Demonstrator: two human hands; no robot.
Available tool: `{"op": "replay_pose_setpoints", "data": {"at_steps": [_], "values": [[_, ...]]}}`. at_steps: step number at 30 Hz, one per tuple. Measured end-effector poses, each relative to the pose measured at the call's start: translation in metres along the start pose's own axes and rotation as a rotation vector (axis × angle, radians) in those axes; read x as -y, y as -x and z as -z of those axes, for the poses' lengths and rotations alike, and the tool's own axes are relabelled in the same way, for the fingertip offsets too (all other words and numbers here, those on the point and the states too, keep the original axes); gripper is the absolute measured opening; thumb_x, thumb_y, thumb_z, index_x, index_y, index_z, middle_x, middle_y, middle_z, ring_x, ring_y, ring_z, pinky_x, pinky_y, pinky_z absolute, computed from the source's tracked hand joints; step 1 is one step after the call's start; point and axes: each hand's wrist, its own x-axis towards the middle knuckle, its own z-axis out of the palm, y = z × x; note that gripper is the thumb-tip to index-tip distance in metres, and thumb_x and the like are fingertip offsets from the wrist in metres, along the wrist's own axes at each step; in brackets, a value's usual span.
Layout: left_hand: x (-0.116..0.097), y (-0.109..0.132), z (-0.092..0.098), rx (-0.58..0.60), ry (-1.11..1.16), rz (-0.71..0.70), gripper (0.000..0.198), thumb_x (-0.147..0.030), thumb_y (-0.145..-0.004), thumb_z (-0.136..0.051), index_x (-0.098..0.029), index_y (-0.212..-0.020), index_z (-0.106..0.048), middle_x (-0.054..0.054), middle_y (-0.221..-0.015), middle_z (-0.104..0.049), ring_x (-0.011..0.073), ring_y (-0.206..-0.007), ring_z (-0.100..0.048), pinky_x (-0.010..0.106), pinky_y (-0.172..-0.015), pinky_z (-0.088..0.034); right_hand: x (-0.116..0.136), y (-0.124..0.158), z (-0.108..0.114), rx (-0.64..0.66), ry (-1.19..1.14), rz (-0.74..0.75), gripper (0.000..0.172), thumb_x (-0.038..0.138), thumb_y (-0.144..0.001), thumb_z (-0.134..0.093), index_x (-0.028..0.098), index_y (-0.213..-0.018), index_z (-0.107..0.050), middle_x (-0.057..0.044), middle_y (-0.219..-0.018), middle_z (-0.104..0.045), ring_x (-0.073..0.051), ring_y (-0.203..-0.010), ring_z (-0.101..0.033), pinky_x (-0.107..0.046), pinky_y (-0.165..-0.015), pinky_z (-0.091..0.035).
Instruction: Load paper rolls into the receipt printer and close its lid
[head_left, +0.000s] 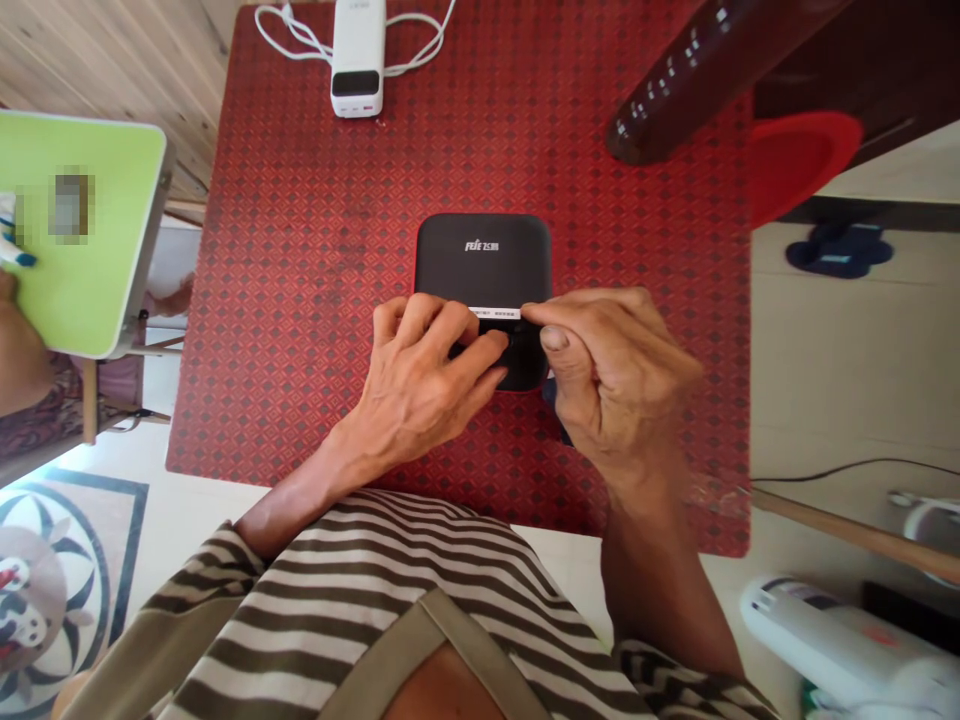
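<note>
A black label printer [484, 270] with a FEIE logo lies on the red table in front of me. A narrow white paper label [495, 313] with small print crosses its middle. My left hand [431, 370] rests over the printer's left and near part, its bent fingers gripping it. At the label's right end is my right hand [615, 360], index fingertip on the strip and thumb curled just below; the exact pinch is hard to see. Part of a dark object [551, 392] shows beneath my right hand, mostly hidden.
On the red patterned table [315, 200] a white power bank [358, 60] with a white cable lies at the back. A dark shiny cylinder [675, 90] leans in at back right. To the left, a person's arm [22, 360] is beside a green table [97, 270].
</note>
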Motion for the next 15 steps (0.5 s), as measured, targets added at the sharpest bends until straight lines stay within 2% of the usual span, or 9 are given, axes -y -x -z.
{"op": "replay_pose_setpoints", "data": {"at_steps": [4, 7, 11, 15], "values": [[-0.001, 0.001, -0.001, 0.049, -0.014, 0.005, 0.033, -0.024, -0.132, -0.065, -0.028, -0.154, -0.089, 0.010, -0.124, -0.080, 0.0336, -0.124, -0.063, 0.053, -0.118, -0.050, -0.001, 0.001, -0.002, 0.003, 0.010, -0.012, 0.032, 0.029, -0.131, -0.063, 0.036, -0.148, -0.089, -0.007, -0.118, -0.096, -0.035, -0.111, -0.090, -0.055, -0.104, -0.073], [-0.001, 0.001, -0.002, 0.052, -0.013, 0.007, 0.038, -0.022, -0.132, -0.063, -0.029, -0.162, -0.086, 0.010, -0.125, -0.078, 0.0331, -0.124, -0.062, 0.053, -0.118, -0.050, 0.000, -0.001, -0.002, -0.018, -0.012, 0.008, 0.030, 0.024, -0.129, -0.066, 0.033, -0.144, -0.090, -0.007, -0.116, -0.097, -0.033, -0.110, -0.091, -0.051, -0.102, -0.074], [-0.003, 0.001, -0.001, 0.064, -0.005, 0.015, 0.037, -0.023, -0.133, -0.064, -0.026, -0.162, -0.086, 0.011, -0.126, -0.077, 0.0332, -0.125, -0.062, 0.053, -0.119, -0.050, -0.001, -0.005, 0.000, -0.025, -0.027, 0.026, 0.025, 0.025, -0.130, -0.067, 0.030, -0.139, -0.090, -0.007, -0.116, -0.097, -0.031, -0.108, -0.091, -0.050, -0.100, -0.074], [-0.002, 0.003, -0.001, 0.058, -0.023, 0.012, 0.040, -0.026, -0.133, -0.064, -0.028, -0.168, -0.084, 0.011, -0.128, -0.078, 0.0334, -0.126, -0.062, 0.053, -0.120, -0.049, -0.003, -0.011, 0.005, 0.034, -0.011, 0.007, 0.028, 0.028, -0.132, -0.065, 0.034, -0.142, -0.090, -0.007, -0.122, -0.099, -0.033, -0.112, -0.092, -0.054, -0.101, -0.074]]}}
